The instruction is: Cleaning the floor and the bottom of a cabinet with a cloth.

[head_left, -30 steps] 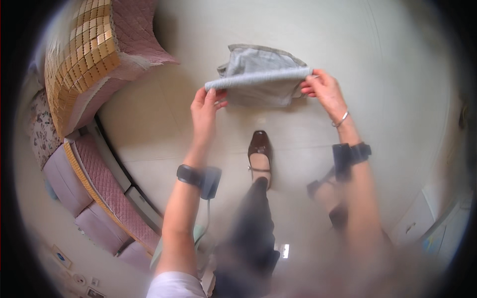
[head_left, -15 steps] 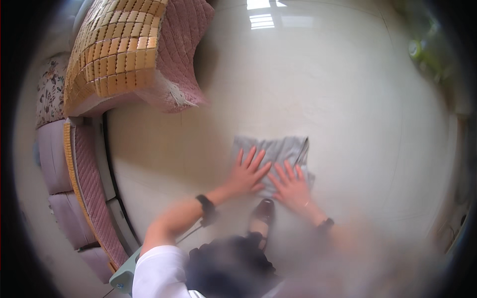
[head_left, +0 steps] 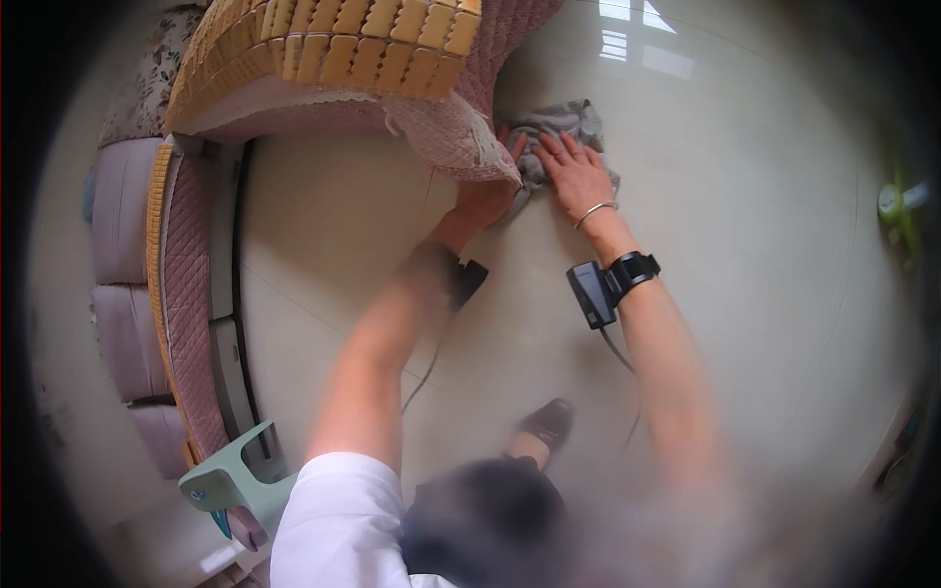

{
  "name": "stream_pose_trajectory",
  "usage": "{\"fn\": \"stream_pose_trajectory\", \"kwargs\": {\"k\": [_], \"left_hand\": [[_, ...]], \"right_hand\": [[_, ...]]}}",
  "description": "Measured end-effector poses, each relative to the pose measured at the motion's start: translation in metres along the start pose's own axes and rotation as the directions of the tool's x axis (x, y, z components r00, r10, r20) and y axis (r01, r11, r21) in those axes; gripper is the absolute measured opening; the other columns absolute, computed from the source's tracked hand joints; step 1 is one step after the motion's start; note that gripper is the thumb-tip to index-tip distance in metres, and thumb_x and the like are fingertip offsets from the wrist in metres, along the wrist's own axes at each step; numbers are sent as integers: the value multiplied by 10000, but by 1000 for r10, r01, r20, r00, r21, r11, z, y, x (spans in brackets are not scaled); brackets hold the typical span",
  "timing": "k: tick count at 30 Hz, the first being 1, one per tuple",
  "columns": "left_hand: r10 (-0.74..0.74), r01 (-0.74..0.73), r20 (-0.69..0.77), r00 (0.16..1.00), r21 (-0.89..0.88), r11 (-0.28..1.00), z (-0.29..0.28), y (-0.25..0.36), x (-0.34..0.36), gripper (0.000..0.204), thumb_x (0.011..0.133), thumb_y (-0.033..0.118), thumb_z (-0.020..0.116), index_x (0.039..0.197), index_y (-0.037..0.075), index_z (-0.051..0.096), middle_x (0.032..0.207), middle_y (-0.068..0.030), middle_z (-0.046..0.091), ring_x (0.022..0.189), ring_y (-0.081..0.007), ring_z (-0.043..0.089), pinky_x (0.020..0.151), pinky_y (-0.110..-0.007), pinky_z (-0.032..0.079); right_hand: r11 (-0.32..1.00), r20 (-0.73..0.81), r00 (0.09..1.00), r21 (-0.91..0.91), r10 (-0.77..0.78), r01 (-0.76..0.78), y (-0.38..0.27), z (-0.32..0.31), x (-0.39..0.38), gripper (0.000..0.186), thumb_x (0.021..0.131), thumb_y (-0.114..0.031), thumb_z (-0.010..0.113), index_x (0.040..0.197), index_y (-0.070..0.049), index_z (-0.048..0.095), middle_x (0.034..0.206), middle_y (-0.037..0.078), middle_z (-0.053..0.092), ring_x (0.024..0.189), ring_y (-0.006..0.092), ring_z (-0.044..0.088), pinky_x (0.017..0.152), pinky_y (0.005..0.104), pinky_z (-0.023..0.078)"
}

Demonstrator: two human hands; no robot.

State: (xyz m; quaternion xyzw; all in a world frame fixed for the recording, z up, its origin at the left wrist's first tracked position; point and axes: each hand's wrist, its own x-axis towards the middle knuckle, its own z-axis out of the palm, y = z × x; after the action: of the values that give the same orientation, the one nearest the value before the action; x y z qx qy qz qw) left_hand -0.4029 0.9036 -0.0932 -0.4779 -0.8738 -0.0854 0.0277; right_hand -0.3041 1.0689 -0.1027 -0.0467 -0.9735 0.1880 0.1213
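Note:
A crumpled grey cloth (head_left: 584,125) lies on the pale tiled floor beside the hanging pink cover. My right hand (head_left: 578,181) rests flat on it with the fingers stretched forward. My left hand (head_left: 483,201) presses at the cloth's left side, partly hidden behind the corner of the cover; a few fingertips show past the fabric, stretched out. Both arms reach far forward, each wearing a black strapped device at the wrist, and a bracelet circles my right wrist.
A seat with a wooden-tile mat (head_left: 368,49) over a quilted pink cover (head_left: 456,147) overhangs the floor at the upper left. Mauve cushions (head_left: 127,245) line the left side. A green plastic stool (head_left: 230,480) stands at the lower left. My shoe (head_left: 549,421) is on the floor.
Both hands have slid forward with the cloth, away from my feet and up to the pink cover. The cloth has bunched up, and the cover now hides part of my left hand.

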Motion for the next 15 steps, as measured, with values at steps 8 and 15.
{"fn": "stream_pose_trajectory", "kwargs": {"k": [8, 15], "left_hand": [[242, -211, 125, 962, -218, 953, -27, 113, -41, 694, 742, 176, 635, 1395, 97, 414, 1493, -200, 281, 1352, -455, 266, 1065, -591, 246], [-60, 49, 463, 884, 36, 998, -50, 47, -209, 777, 758, 278, 662, 1447, 138, 330, 1551, -165, 143, 1432, -378, 106, 1114, -615, 108]], "right_hand": [[994, -51, 992, 17, 113, -112, -14, -61, -151, 550, 762, -39, 571, 1307, -78, 505, 1396, 78, 467, 1293, 285, 427, 1004, 436, 370], [919, 212, 965, 389, -157, 64, -114, -35, -217, 548, 752, -69, 602, 1290, -101, 508, 1429, 112, 409, 1300, 299, 419, 1043, 444, 351]]}}
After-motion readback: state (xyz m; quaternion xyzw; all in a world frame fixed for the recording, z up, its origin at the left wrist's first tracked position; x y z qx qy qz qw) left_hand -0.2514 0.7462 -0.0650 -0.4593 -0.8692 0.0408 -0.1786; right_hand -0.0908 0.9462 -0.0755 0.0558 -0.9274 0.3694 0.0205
